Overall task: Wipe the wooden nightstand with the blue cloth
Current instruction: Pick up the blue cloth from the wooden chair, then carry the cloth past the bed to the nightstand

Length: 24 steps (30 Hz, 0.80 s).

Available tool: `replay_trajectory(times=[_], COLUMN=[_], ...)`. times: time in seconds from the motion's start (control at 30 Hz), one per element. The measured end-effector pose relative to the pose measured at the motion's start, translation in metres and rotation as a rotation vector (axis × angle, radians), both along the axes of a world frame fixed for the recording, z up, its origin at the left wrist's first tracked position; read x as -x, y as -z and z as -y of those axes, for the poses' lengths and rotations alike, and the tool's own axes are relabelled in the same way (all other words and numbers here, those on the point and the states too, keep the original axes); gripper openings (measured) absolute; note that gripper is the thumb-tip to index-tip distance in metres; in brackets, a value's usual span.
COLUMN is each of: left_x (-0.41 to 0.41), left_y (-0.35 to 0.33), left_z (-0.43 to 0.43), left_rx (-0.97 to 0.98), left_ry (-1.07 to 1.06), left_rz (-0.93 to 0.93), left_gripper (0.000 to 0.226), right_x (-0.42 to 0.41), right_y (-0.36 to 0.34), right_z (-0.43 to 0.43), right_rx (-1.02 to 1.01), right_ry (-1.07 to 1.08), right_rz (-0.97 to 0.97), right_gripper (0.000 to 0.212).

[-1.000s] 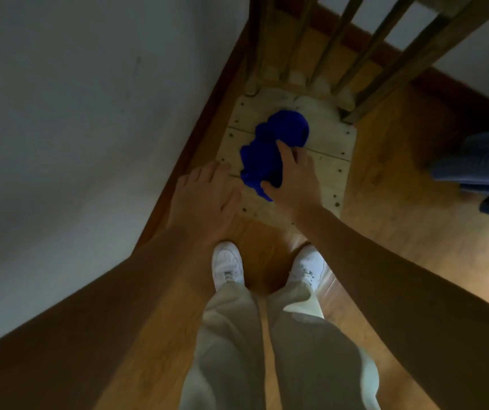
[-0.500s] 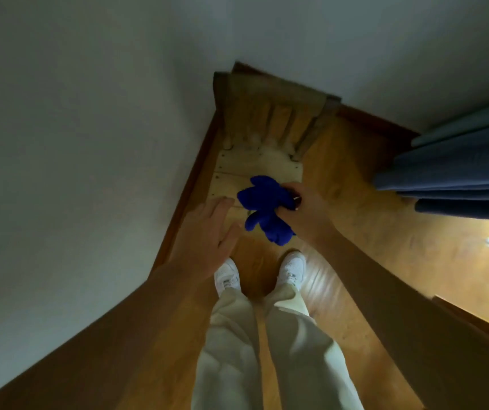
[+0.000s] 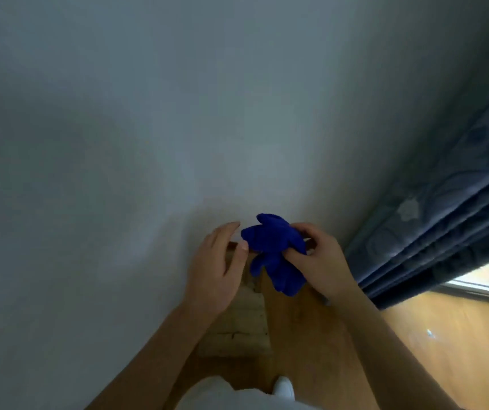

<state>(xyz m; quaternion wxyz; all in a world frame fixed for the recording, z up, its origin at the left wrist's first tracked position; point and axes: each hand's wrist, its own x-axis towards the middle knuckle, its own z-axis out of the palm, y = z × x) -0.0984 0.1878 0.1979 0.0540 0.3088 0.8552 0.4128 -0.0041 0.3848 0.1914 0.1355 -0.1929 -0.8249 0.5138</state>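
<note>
My right hand grips the crumpled blue cloth and holds it up in the air in front of the grey wall. Part of the cloth hangs down below my fingers. My left hand is raised just left of the cloth, fingers relaxed and slightly curled, holding nothing; whether its fingertips touch the cloth I cannot tell. Below my hands lies the pale wooden slatted piece that the cloth lay on, mostly hidden by my forearms.
A grey wall fills the left and top. Dark blue patterned curtains hang at the right, with a bright window sill beyond. Wooden floor runs at the lower right. My pale trousers and one white shoe show at the bottom.
My right hand lifted the blue cloth off the wooden slats and raised it. My left hand rose beside it. The view tilted up toward the wall.
</note>
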Motion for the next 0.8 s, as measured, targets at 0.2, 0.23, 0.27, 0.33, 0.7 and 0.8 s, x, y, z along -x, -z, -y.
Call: replay_trajectory(times=[0.2,0.23,0.27,0.33,0.7,0.8], left_x=[0.012,0.014,0.014,0.011,-0.094,-0.142], left_y=[-0.05,-0.055,-0.058,-0.061,-0.053,-0.057], left_z=[-0.023,-0.026,-0.028,-0.034,-0.088,-0.102], left_rx=[-0.151,-0.158,-0.159,-0.156,-0.067,-0.08], left_ry=[0.262,0.304,0.35,0.451,1.0,1.116], left_rz=[-0.096,-0.109,-0.123,-0.137,-0.137,-0.131], left_gripper=[0.056,0.057,0.057,0.057,0.055,0.054], right_x=[-0.029,-0.035,-0.042,-0.055,-0.205,-0.258], right_y=[-0.062,-0.068,-0.072,-0.079,-0.078,-0.075], right_z=[-0.014,-0.014,-0.014,-0.012,0.019,0.027], right_rx=[-0.019,-0.017,-0.018,-0.023,-0.051,0.005], right_ry=[0.147,0.183,0.216,0.299,0.73,0.793], right_rz=[-0.028,-0.025,-0.023,-0.026,-0.05,-0.135], right_gripper=[0.031,0.03,0.029,0.03,0.034,0.034])
